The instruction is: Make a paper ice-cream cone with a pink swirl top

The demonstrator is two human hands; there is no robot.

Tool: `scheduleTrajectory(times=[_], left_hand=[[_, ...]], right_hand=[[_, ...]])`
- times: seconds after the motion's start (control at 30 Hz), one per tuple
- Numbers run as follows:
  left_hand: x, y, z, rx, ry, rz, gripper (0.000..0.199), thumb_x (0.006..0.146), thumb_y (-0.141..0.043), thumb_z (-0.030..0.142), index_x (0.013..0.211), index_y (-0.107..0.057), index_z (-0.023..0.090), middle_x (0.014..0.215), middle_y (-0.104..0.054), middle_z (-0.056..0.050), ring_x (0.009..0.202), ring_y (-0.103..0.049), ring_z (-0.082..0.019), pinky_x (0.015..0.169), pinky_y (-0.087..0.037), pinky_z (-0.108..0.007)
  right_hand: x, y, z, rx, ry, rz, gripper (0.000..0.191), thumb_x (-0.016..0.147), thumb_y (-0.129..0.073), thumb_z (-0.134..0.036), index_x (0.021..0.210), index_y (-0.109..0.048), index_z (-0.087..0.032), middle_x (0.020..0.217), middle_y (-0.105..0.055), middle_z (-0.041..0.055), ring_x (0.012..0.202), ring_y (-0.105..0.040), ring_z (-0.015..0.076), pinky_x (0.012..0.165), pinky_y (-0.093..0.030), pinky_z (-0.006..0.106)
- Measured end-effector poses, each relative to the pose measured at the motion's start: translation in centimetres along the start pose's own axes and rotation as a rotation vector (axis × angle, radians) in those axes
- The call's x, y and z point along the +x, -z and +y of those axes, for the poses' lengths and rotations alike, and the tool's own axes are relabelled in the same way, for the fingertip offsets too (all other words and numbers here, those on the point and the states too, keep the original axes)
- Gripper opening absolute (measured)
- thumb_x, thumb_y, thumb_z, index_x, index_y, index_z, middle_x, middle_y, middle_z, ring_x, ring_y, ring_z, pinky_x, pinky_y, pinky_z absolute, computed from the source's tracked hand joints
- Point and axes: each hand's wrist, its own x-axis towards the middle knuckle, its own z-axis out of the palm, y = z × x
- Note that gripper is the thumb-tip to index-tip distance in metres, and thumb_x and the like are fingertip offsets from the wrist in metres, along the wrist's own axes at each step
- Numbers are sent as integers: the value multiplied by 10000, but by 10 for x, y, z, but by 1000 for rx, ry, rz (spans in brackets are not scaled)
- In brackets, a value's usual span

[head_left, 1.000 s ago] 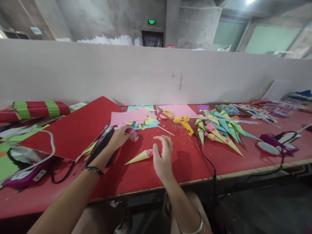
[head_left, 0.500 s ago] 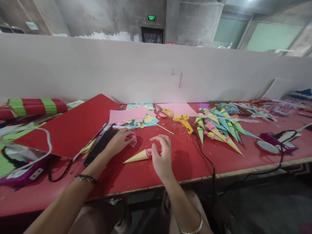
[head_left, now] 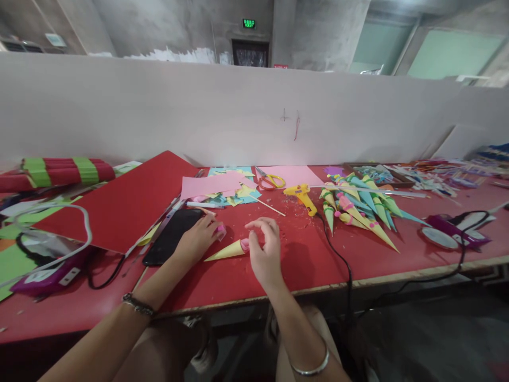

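Observation:
A yellow paper cone (head_left: 227, 252) lies on the red tabletop between my hands, its tip toward the left. Rolled pink paper (head_left: 245, 244) shows at its wide end. Beside that end is my right hand (head_left: 265, 250), its fingers curved and apart with nothing seen between them. My left hand (head_left: 200, 233) is closed over a small pink packet (head_left: 221, 230), partly clear and partly hidden by the fingertips. Under the left hand's wrist side, a black phone (head_left: 169, 239) lies flat.
A yellow glue gun (head_left: 303, 199) with a trailing black cord lies right of centre, near a pile of decorated paper cones (head_left: 358, 201). Behind are scissors (head_left: 270, 180), pink sheets (head_left: 214, 184) and paper scraps. A large red sheet (head_left: 119, 204) and a purple power strip (head_left: 51, 276) occupy the left.
The view has shifted slightly. My left hand's fingers have flattened over the pink packet, covering more of it. My right hand stays beside the cone with nearly the same finger shape.

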Motion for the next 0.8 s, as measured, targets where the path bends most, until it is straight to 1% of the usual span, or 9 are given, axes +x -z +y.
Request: scheduleTrajectory(times=[0.1,0.2,0.3,0.37,0.4,0.5,0.6,0.67,0.8], left_hand=[[0,2,-1,5,-2,-30,260,823,-393,308,912,-605,187,1008,-587,-139,994,-526,-284,822,-438,-393],[4,8,-7,-18,-38,-83,245,814,-401,286,902,-615,204,986,-621,-105,1017,-530,-256,886,-404,-361],[9,16,-14,-40,-44,-107,281,813,-401,289,1021,-574,217,1071,-612,-91,1066,-514,-244,912,-383,-354],[11,20,-15,-42,-22,-100,348,805,-422,352,1110,-521,215,1127,-582,-110,1065,-514,-271,874,-405,-377],[12,22,-15,-42,-12,-94,373,796,-437,380,1121,-513,213,1131,-576,-120,1057,-517,-287,857,-412,-388],[14,23,-12,-49,-17,-90,330,778,-464,394,1022,-573,200,1075,-584,-133,1018,-529,-304,851,-407,-401],[15,23,-11,-79,-61,-111,231,758,-496,340,896,-617,201,1015,-585,-122,931,-559,-269,843,-416,-375],[16,22,-12,-106,-91,-130,178,734,-526,299,852,-626,211,993,-588,-110,886,-567,-246,826,-429,-358],[17,23,-13,-161,-128,-144,120,727,-522,230,770,-633,246,928,-622,-76,892,-559,-230,843,-420,-349]], right_hand=[[1,0,0,2,1,-2,158,729,-436,-107,744,-568,-193,847,-500,27,874,-489,167,822,-380,313],[2,1,-1,20,5,-3,153,725,-435,-106,731,-565,-185,835,-500,27,861,-494,163,820,-382,309],[3,1,-3,50,-5,11,151,731,-424,-118,713,-558,-186,831,-494,24,853,-500,159,828,-382,310],[3,2,-3,83,-22,38,150,734,-417,-132,714,-555,-186,829,-495,22,843,-505,155,827,-382,310],[3,2,-3,106,-35,56,145,733,-417,-142,717,-555,-185,824,-500,21,835,-507,154,817,-386,308],[5,2,3,249,-154,146,118,718,-440,-186,727,-558,-178,786,-525,15,779,-510,152,735,-404,288],[7,3,11,406,-310,272,104,694,-467,-226,728,-550,-174,749,-532,5,724,-504,139,683,-402,269],[8,4,16,447,-349,322,100,687,-464,-230,732,-533,-175,743,-520,-1,699,-495,127,670,-400,261],[9,4,22,478,-370,323,83,675,-454,-217,719,-513,-179,705,-491,-11,644,-472,110,625,-399,244]])
